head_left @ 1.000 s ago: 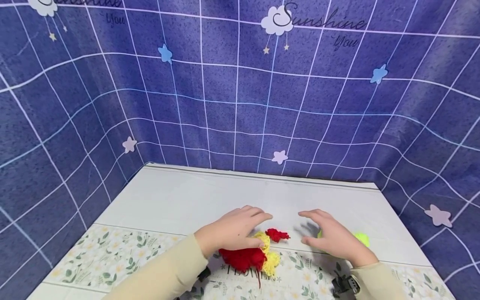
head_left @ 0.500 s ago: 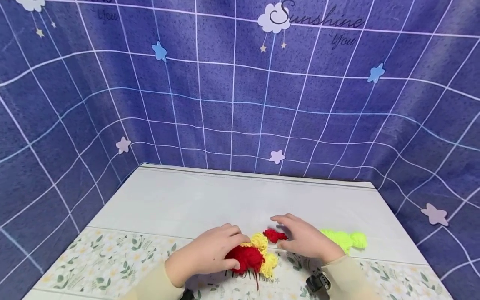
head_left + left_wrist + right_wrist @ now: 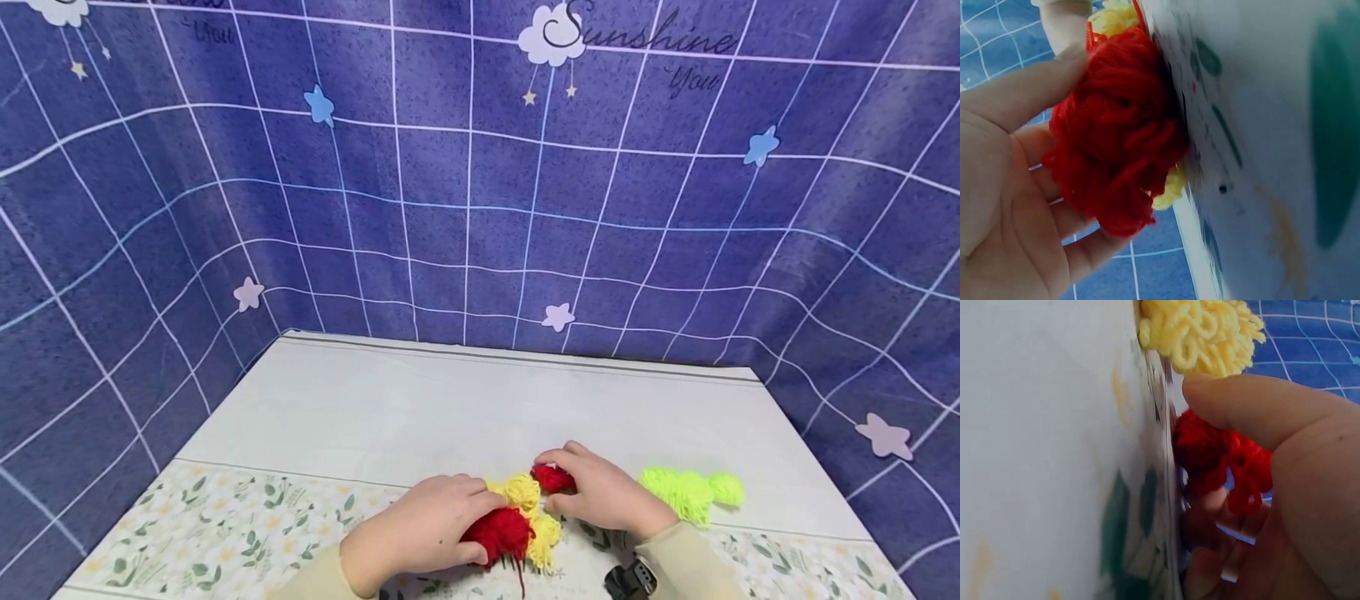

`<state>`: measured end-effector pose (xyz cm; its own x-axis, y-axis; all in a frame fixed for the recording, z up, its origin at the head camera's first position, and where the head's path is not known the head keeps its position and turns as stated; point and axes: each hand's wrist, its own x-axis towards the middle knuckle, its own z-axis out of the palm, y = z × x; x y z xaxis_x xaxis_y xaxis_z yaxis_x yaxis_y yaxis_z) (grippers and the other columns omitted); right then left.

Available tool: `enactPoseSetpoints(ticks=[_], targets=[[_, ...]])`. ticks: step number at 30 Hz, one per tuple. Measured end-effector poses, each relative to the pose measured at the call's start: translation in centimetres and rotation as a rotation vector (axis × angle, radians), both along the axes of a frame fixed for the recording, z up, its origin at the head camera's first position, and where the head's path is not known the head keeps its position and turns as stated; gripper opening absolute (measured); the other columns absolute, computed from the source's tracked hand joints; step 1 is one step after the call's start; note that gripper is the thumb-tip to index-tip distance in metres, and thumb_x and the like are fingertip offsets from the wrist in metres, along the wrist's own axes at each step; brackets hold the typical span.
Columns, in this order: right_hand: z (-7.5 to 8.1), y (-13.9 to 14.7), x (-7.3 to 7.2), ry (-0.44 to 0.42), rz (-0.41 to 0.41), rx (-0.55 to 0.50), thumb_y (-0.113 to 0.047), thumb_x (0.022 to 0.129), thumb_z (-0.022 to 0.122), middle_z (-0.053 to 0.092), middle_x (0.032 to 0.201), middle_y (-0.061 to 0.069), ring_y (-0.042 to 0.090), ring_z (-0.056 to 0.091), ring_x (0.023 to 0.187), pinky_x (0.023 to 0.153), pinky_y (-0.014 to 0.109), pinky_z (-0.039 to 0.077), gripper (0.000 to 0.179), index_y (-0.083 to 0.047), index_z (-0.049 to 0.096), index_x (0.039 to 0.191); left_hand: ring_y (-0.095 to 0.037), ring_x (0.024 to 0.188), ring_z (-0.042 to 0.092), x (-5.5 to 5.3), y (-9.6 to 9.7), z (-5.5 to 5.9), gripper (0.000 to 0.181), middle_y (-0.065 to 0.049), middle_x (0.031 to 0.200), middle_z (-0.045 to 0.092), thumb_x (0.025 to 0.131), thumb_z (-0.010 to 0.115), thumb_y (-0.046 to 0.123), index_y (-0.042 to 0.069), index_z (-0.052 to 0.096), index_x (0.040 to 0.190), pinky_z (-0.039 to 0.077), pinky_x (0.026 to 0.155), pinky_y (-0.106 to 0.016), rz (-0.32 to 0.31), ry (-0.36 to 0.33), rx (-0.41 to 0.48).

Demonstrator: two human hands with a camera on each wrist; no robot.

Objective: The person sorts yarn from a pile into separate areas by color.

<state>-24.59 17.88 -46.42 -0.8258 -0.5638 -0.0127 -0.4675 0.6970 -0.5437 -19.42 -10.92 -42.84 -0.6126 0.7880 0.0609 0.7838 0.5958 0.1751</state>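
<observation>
My left hand grips a large bundle of red yarn, thumb on the near side and fingers behind it. The left wrist view shows this red yarn bundle low against the table surface, with yellow yarn peeking out behind. Beside it in the head view lies looped yellow yarn. My right hand curls around a small red yarn piece. In the right wrist view the thumb lies over this red piece, with its tip right at the yellow yarn.
A neon green yarn bundle with a rounded end lies to the right of my right hand. The table has a white back part and a floral front strip. A blue grid-patterned curtain encloses the back and sides.
Both hands have shifted left and down onto the yarn. The left now holds the large red bundle; the right has left the green yarn and closed around the small red piece.
</observation>
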Motion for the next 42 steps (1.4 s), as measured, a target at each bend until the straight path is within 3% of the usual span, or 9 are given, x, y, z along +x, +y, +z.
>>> enactPoseSetpoints(ticks=[6,11,16,23,26,31,42], targets=[[-0.3,0.1,-0.1,-0.011,0.014,-0.033,-0.059,0.095,0.062,0.050,0.100,-0.008,0.007,0.053,0.075,0.066,0.030,0.047,0.045,-0.029,0.061,0.129,0.000,0.102,0.060,0.0,-0.1,-0.1,0.050,0.017,0.117,0.064,0.088,0.079,0.043,0.027,0.062,0.131,0.052,0.085,-0.030,0.031,-0.114,-0.013],[-0.4,0.3,-0.2,-0.007,0.009,-0.031,-0.055,0.098,0.060,0.050,0.098,-0.009,0.008,0.051,0.073,0.064,0.030,0.045,0.037,-0.030,0.063,0.124,0.000,0.099,0.060,0.0,-0.2,-0.1,0.050,0.017,0.118,0.064,0.087,0.081,0.039,0.026,0.061,0.131,0.052,0.079,-0.028,0.030,-0.187,-0.027],[-0.3,0.1,-0.3,0.031,0.003,-0.019,-0.036,0.099,0.067,0.050,0.095,-0.010,0.009,0.051,0.072,0.063,0.029,0.045,0.018,-0.029,0.065,0.115,0.001,0.098,0.060,0.0,-0.3,0.1,0.049,0.018,0.118,0.064,0.086,0.082,0.036,0.027,0.061,0.130,0.051,0.079,-0.028,0.036,-0.200,-0.033],[0.1,-0.2,-0.4,0.040,-0.009,-0.050,-0.022,0.098,0.068,0.056,0.094,-0.012,0.008,0.054,0.080,0.069,0.030,0.048,0.015,-0.023,0.066,0.113,0.000,0.099,0.061,-0.1,-0.7,0.0,0.050,0.018,0.118,0.064,0.086,0.082,0.035,0.028,0.061,0.130,0.052,0.080,-0.029,0.042,-0.189,-0.029],[0.3,-0.4,-0.7,0.086,-0.031,-0.044,-0.016,0.097,0.068,0.057,0.096,-0.012,0.008,0.055,0.083,0.071,0.030,0.049,0.017,-0.022,0.067,0.113,-0.001,0.102,0.061,-0.2,-0.8,0.0,0.051,0.017,0.121,0.064,0.086,0.082,0.035,0.028,0.061,0.132,0.053,0.082,-0.030,0.050,-0.186,-0.028],[1.1,-1.1,-2.6,0.200,-0.083,-0.036,-0.014,0.096,0.069,0.060,0.102,-0.011,0.008,0.057,0.089,0.077,0.033,0.051,0.021,-0.021,0.068,0.115,-0.002,0.104,0.062,-0.3,-0.9,0.1,0.051,0.016,0.121,0.064,0.087,0.082,0.035,0.028,0.061,0.133,0.053,0.084,-0.030,0.054,-0.174,-0.026],[1.0,-2.0,-9.9,0.289,-0.234,-0.031,-0.016,0.095,0.070,0.064,0.107,0.002,0.017,0.060,0.095,0.086,0.042,0.050,0.025,-0.014,0.068,0.120,0.001,0.096,0.061,-0.4,-1.1,-0.1,0.047,0.018,0.114,0.064,0.086,0.082,0.035,0.028,0.063,0.128,0.052,0.078,-0.027,0.043,-0.183,-0.007]])
